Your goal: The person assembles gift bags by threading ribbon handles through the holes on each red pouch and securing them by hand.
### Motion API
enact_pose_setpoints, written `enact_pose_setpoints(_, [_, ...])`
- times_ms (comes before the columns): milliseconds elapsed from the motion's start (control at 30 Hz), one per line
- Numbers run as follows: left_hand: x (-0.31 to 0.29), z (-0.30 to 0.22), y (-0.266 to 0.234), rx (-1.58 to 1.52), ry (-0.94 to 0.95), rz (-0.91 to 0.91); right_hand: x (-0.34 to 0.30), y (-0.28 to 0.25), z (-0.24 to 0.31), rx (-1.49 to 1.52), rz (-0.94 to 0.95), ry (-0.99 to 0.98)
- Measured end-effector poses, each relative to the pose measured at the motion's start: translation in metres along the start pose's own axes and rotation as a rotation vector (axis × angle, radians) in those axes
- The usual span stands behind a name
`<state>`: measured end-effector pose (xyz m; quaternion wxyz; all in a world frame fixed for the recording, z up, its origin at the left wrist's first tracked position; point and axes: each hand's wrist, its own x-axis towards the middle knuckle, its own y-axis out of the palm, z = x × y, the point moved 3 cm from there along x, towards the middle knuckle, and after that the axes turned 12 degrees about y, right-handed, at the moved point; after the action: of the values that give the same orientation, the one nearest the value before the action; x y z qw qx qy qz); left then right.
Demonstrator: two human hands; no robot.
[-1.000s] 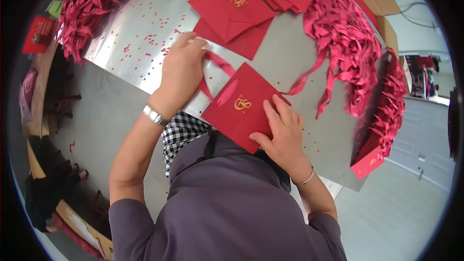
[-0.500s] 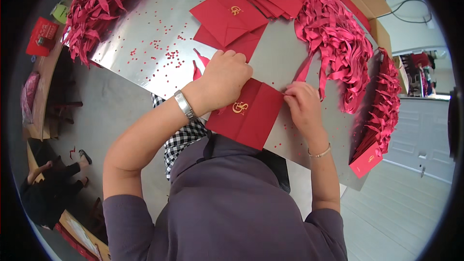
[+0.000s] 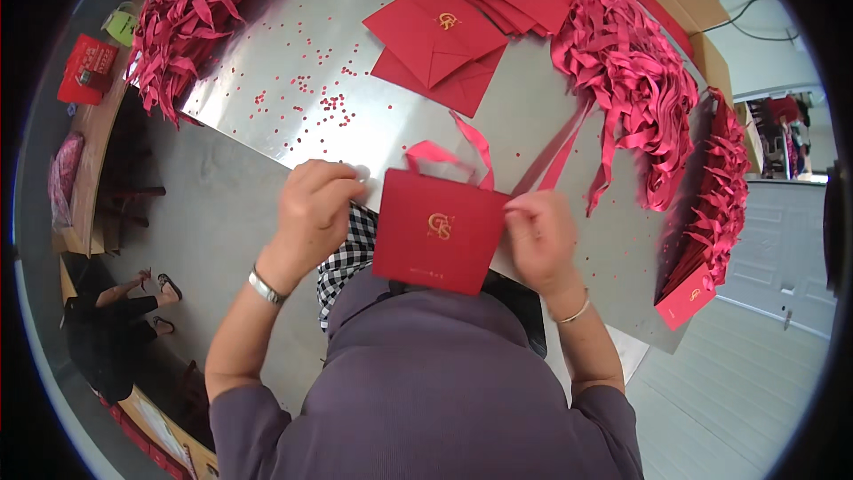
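Note:
A small red paper gift bag (image 3: 440, 231) with a gold emblem is in front of my body at the table's near edge. A pink ribbon handle (image 3: 478, 144) stands up from its top in two strands. My right hand (image 3: 542, 236) has its thumb and fingers pinched at the bag's upper right corner. To the left of the bag, and apart from it, is my left hand (image 3: 315, 213); its fingertips are pressed together. What they hold, if anything, is too small and blurred to name.
Flat red bags (image 3: 435, 31) lie stacked at the far middle. Pink ribbons are heaped at right (image 3: 622, 80) and far left (image 3: 191, 18). Upright ribboned bags (image 3: 711, 204) line the right edge. Red paper dots (image 3: 330, 105) litter the metal table. A person (image 3: 98, 329) is at lower left.
My left hand has come off the bag and moved left and nearer me. The bag now shows its emblem face upright with the ribbon handle at its top. My right hand stays at its right edge.

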<state>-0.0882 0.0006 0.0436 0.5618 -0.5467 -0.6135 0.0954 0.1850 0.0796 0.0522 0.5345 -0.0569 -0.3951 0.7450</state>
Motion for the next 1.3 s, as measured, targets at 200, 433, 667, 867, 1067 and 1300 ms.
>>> enact_pose_setpoints(200, [0.045,-0.043,0.043,-0.08,0.09,0.148,-0.016,0.034,0.004,-0.193,0.077,-0.106])
enact_pose_setpoints(433, [0.056,-0.039,0.056,-0.049,-0.055,0.42,-0.015,0.034,0.01,-0.209,0.065,-0.042])
enact_pose_setpoints(667, [0.05,-0.022,0.054,-0.433,-0.379,0.606,-0.002,0.041,0.025,-0.291,0.065,-0.022])
enact_pose_setpoints(867, [0.041,-0.017,0.055,-0.561,-0.445,0.543,0.006,0.049,0.028,-0.291,0.11,-0.001])
enact_pose_setpoints(1067, [0.042,-0.027,0.054,-0.472,-0.367,0.435,0.017,0.054,0.04,-0.47,0.237,0.002])
enact_pose_setpoints(1300, [0.035,-0.002,0.038,-0.807,-0.502,0.365,0.033,0.053,0.042,-0.285,0.393,0.309])
